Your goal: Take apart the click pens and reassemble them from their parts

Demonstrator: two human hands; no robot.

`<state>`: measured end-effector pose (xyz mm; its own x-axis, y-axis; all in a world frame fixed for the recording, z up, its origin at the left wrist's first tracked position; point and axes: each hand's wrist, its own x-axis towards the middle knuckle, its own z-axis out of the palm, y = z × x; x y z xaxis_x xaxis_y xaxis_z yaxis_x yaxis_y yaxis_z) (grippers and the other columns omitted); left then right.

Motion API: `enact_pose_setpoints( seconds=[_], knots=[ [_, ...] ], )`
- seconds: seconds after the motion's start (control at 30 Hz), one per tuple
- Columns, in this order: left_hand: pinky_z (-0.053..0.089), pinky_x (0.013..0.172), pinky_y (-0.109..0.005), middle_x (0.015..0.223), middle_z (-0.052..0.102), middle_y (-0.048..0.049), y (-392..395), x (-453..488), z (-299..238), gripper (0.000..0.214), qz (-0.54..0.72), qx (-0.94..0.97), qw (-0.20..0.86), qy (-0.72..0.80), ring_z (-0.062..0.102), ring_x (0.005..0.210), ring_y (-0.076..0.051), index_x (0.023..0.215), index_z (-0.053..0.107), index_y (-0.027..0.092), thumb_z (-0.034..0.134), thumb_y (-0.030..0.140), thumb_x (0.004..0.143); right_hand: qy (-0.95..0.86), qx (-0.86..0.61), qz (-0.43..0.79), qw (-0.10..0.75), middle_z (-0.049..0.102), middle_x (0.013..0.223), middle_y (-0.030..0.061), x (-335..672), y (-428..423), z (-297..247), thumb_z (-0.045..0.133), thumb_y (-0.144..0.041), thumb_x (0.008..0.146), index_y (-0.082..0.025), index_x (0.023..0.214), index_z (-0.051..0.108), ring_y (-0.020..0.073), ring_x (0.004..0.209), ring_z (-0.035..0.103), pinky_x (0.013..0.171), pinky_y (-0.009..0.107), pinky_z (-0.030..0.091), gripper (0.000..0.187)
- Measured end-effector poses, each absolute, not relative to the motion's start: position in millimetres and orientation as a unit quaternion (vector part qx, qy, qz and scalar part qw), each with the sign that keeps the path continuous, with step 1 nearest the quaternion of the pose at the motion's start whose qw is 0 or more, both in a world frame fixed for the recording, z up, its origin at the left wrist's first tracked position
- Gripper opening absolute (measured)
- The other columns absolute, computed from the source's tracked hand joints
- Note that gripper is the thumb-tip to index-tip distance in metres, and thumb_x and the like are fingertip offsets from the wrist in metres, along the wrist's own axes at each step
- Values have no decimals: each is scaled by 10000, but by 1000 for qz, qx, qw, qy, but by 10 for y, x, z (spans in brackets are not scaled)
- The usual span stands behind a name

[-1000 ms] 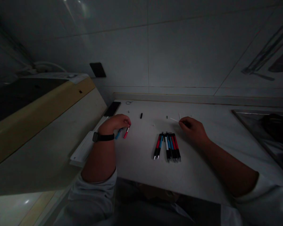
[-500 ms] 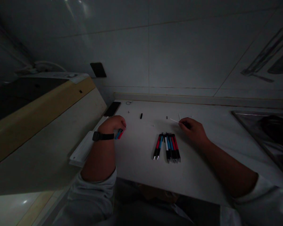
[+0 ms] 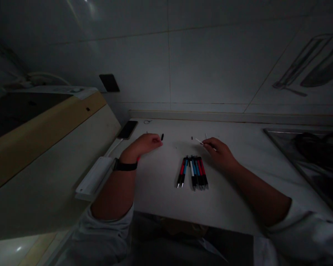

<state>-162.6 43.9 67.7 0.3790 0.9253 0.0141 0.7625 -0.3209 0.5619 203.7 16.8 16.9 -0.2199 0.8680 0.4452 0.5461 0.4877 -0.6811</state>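
Several assembled pens (image 3: 192, 171), red, blue and white with black grips, lie side by side on the white counter (image 3: 161, 192). My left hand (image 3: 145, 144) is curled closed. Its fingertips sit next to a small black pen piece (image 3: 162, 136), and a red end of a pen part (image 3: 139, 159) shows under the wrist. My right hand (image 3: 219, 153) rests just right of the pen row and pinches a thin white refill (image 3: 199, 141) that points up and to the left. Another tiny black piece (image 3: 192, 137) lies near the refill's tip.
A dark phone (image 3: 127, 129) lies at the counter's back left corner, a small ring (image 3: 147, 121) beside it. A flat white block (image 3: 93, 179) sits along the left edge against a yellow-trimmed appliance (image 3: 44, 122). A sink (image 3: 308, 155) is at the right. The light is dim.
My left hand gathered the red and blue pen parts into its palm, then moved up and to the right to the black piece. My right hand stayed in place with the refill.
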Motion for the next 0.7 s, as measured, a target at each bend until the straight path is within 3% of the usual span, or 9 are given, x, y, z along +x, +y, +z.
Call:
enact_pose_setpoints(
  seconds=[0.27,0.47,0.7],
  knots=[
    [505,765,-302,924,699,-44,23,-634,577,115,328,835,214,386,631,818,-170,966,712,215,623,287,962,-645,-430,413,478,700,837,20,1918,113,243,699,-554,872,-228,888,628,187,798,652,799,352,525,334],
    [546,786,-316,966,724,-38,-82,-397,412,196,413,765,290,401,672,839,-172,999,651,224,768,328,879,-530,-387,557,509,739,913,26,1738,-10,299,791,-556,808,-231,871,626,171,818,676,796,349,582,369],
    [557,795,-311,941,750,-29,-32,-395,334,263,423,724,336,428,715,872,-176,994,598,224,798,258,826,-462,-372,586,552,702,1007,12,1613,-71,262,841,-494,779,-241,864,633,171,871,679,806,380,626,338]
  ],
)
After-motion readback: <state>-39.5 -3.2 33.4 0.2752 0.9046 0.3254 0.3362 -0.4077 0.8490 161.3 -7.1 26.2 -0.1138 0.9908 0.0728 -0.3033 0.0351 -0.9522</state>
